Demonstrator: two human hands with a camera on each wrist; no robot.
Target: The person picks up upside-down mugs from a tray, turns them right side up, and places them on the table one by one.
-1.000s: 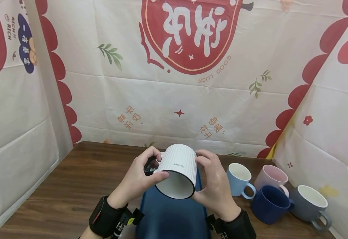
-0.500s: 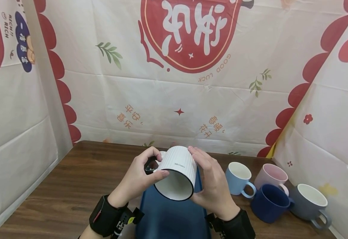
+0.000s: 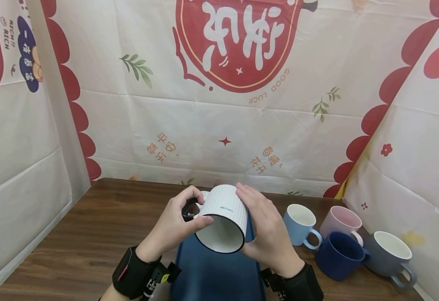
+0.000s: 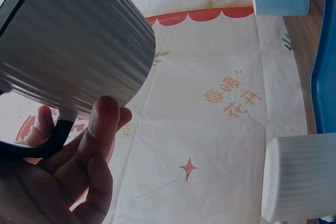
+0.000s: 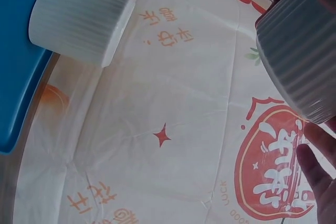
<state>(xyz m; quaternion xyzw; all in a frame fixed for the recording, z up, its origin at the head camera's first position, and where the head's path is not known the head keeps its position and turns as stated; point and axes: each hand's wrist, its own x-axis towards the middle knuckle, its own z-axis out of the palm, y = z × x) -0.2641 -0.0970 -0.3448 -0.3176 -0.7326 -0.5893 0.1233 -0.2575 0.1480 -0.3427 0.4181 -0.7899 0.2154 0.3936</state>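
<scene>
A white ribbed mug [image 3: 227,205] with a black rim and a small word on its side is held tilted in the head view, its mouth towards me. My left hand [image 3: 175,220] grips it, thumb on the side near the rim and fingers by the black-and-white handle [image 3: 191,209]. My right hand [image 3: 267,234] rests on the mug's right side with its fingers nearly straight; the thumb tip is hidden at the rim. Beneath is a dark blue tray [image 3: 217,274]. A second white ribbed mug [image 5: 79,22] shows at the tray in both wrist views; the held mug hides it in the head view.
To the right stand a light blue mug [image 3: 297,234], a pink mug [image 3: 334,223], a navy mug [image 3: 337,259] and a grey mug [image 3: 383,261], close together on the wooden table [image 3: 72,251]. A printed cloth [image 3: 189,121] hangs behind the table and at both sides.
My right hand's fingers, earlier bent at the mug's base, now lie straighter along its side, further up and left. The left hand and mug have barely moved.
</scene>
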